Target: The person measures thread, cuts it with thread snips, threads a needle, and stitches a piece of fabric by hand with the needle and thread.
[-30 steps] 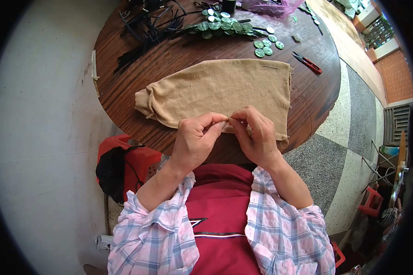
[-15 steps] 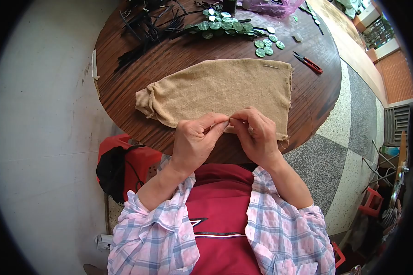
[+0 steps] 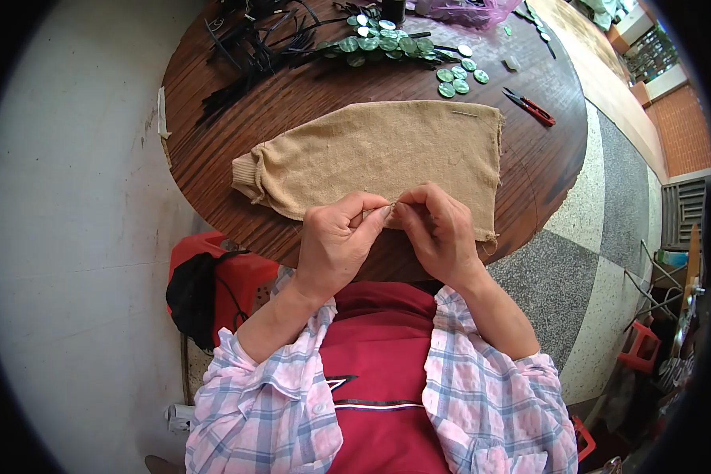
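Observation:
A tan cloth sleeve (image 3: pixel 371 150) lies flat on the round wooden table (image 3: pixel 284 103), its ribbed cuff to the left and a needle (image 3: pixel 464 114) on its upper right. My left hand (image 3: pixel 336 237) is closed in a pinch over the lower edge of the cloth. Facing it, my right hand (image 3: pixel 438 229) also pinches, and the fingertips of both hands nearly meet. Whatever small item is between them is too small to make out.
Red-handled snips (image 3: pixel 533 109) lie right of the cloth. Several green discs (image 3: pixel 458 79), black strips (image 3: pixel 253 59) and a pink plastic bag (image 3: pixel 470 12) are at the back. A red stool (image 3: pixel 245 276) holding a black item stands below left.
Both hands stay in almost the same place. Their fingertips shift slightly, closing together and then parting a little. The cloth has not visibly moved.

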Demonstrator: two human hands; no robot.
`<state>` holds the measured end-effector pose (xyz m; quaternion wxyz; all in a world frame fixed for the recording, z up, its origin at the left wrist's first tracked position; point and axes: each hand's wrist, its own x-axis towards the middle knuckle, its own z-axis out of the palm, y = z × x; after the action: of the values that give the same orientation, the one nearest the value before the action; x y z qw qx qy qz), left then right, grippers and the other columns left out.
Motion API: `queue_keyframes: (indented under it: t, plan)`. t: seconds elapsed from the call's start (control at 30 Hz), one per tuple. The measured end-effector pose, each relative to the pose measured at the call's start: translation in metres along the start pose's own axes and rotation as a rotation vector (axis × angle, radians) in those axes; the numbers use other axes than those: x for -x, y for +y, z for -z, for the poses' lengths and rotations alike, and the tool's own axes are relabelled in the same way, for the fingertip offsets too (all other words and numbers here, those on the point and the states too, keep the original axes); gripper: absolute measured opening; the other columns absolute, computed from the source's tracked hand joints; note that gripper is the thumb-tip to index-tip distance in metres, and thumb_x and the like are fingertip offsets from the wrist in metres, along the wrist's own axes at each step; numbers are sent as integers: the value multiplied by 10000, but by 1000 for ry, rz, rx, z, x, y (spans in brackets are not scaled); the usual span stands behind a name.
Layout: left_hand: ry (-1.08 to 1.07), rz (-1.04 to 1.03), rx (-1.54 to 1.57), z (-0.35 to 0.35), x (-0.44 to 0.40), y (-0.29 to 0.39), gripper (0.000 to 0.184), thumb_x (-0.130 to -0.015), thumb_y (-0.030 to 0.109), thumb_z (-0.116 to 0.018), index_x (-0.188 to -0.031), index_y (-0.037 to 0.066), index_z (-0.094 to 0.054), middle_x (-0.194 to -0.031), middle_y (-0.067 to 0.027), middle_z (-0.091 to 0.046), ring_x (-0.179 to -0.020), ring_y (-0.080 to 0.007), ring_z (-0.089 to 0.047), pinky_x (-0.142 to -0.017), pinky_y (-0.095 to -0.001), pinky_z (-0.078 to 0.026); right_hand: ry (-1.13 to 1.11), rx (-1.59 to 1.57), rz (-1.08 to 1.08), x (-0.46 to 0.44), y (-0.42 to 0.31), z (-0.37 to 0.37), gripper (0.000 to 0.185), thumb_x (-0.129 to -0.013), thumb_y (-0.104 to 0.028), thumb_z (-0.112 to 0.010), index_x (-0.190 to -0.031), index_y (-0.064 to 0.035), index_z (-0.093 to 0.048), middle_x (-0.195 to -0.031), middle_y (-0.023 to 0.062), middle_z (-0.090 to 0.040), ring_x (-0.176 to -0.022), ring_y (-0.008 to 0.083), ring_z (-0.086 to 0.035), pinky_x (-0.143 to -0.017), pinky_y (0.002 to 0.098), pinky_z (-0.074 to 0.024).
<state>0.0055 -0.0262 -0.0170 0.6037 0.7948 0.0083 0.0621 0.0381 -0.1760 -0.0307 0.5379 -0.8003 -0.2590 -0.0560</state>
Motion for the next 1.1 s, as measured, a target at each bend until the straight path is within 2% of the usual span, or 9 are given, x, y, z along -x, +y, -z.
queue_keyframes:
  t: [0.17,0.27,0.37,0.57,0.67,0.77,0.87,0.97,1.1]
  plan:
    - [56,-66,-87,0,1,-2,66,-773,8,-608,-833,1,-637,-498,88,-369,-461,15,-304,-402,-174,-230,-32,-111,-83,1,2,1,83,-773,2,-581,-833,-3,-523,-693,101,-548,-622,197,-589,-537,273,-453]
    - [51,-154,-182,2,1,0,60,-760,6,-591,-816,21,-605,-544,-88,-532,-441,-107,-506,-418,-250,-373,-26,-161,-80,0,4,0,74,-780,0,-574,-835,-1,-525,-702,98,-558,-636,184,-596,-550,261,-460]
    - [54,-201,-221,3,1,-2,51,-754,4,-592,-798,29,-590,-566,-104,-544,-453,-166,-539,-420,-272,-385,-39,-184,-107,0,3,1,72,-788,-3,-568,-849,8,-531,-711,98,-569,-646,176,-600,-562,256,-465]
    - [86,-236,-267,1,1,-3,55,-740,5,-598,-786,31,-580,-563,-107,-541,-468,-202,-555,-427,-294,-399,3,-387,-203,3,7,0,141,-792,-3,-563,-931,18,-552,-791,86,-574,-693,132,-591,-557,241,-457]
    - [100,-273,-306,1,1,-2,66,-733,6,-601,-791,33,-585,-574,-113,-550,-476,-214,-561,-432,-306,-406,-16,-302,-115,1,8,5,156,-791,6,-556,-946,14,-555,-870,87,-568,-738,109,-577,-546,226,-449]
    - [83,-228,-245,1,1,-3,65,-734,12,-601,-796,31,-594,-574,-115,-553,-468,-190,-556,-428,-294,-401,2,-177,-105,-3,-6,11,178,-773,24,-564,-949,-3,-561,-909,87,-560,-758,112,-568,-532,219,-441]
    - [65,-132,-209,3,0,0,59,-739,19,-599,-797,27,-604,-565,-111,-550,-451,-154,-537,-422,-274,-390,26,-59,18,-3,-6,14,224,-733,45,-598,-948,-14,-578,-924,100,-573,-787,153,-577,-577,226,-438]
    - [54,-109,-194,4,0,0,48,-745,26,-599,-792,23,-607,-550,-103,-539,-438,-126,-512,-419,-258,-379,59,33,157,-3,-5,14,247,-697,56,-627,-925,-29,-592,-913,109,-574,-776,177,-579,-579,247,-447]
    - [40,-107,-181,3,0,1,52,-743,20,-602,-794,22,-605,-550,-99,-540,-432,-125,-502,-416,-257,-374,64,75,216,-2,-5,10,238,-694,66,-615,-907,-36,-583,-883,106,-555,-707,225,-586,-545,282,-460]
